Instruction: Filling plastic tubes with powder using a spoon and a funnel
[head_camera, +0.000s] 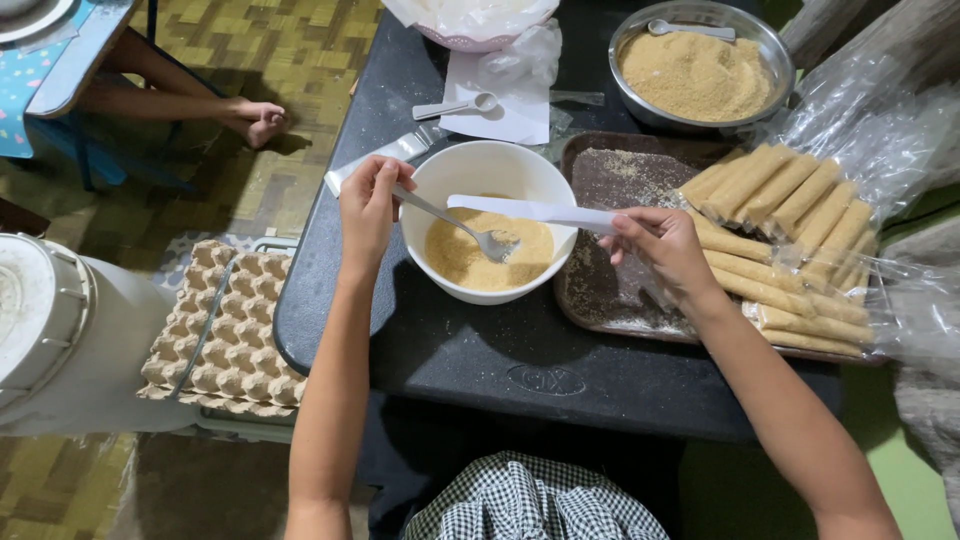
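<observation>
Left hand (368, 205) grip closed on handle of a metal fork (455, 222), tines down in the tan mixture inside the white bowl (440, 180). Right hand (665, 250) grip pinching one end of a pale flat strip (525, 210) laid across the bowl rim, just right of the bowl. Bowl sits mid black tabletop (470, 350). Right of it a brown tray (600, 290) carrying crumb-coated rolls (780, 190), some in clear plastic. Far right a metal bowl of crumbs (695, 75) with a spoon in it. Far centre a white measuring spoon (455, 105) on paper. Left, off the tabletop, egg trays (235, 335) and a white bucket (50, 320).
</observation>
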